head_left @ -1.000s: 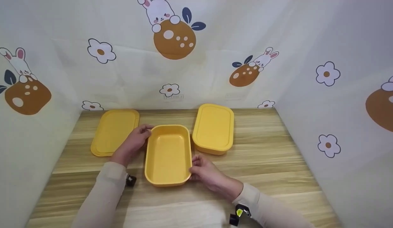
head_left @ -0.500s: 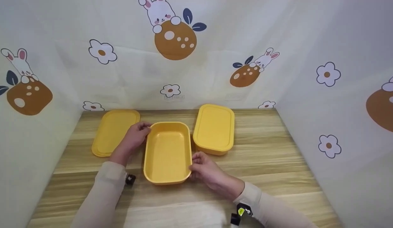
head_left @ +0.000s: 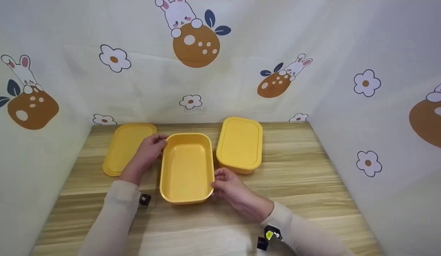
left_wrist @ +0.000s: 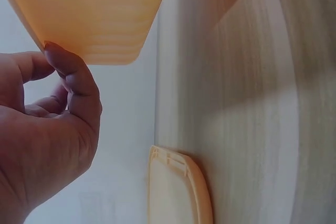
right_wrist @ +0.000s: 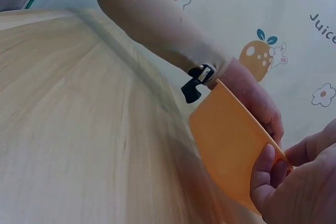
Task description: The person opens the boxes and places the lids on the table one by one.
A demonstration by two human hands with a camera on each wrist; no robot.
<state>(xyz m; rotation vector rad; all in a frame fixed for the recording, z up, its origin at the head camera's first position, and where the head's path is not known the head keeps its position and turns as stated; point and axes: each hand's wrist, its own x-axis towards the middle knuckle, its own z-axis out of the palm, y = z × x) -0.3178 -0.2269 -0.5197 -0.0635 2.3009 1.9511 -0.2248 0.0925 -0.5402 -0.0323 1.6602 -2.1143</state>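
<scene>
Between the two hands is an open yellow food container (head_left: 187,169), its inside bare. The left hand (head_left: 149,151) pinches its rim near the far left corner. On the near right side, the right hand (head_left: 234,193) holds the rim between thumb and fingers. In the left wrist view the container (left_wrist: 94,14) hangs above the tabletop. The right wrist view has its orange-looking side wall (right_wrist: 231,145) tilted, with the right-hand fingers on the rim. Left of the left hand lies a flat yellow lid (head_left: 126,147), partly covered by that hand and wrist.
A second yellow container (head_left: 240,144), with its lid on, stands just right of the open one. The wood-grain table (head_left: 305,199) is bounded at the back and sides by a pale printed cloth (head_left: 234,81).
Both hands have carried the open container slightly away from the person and a little to the left. The loose lid and the lidded container have stayed where they were.
</scene>
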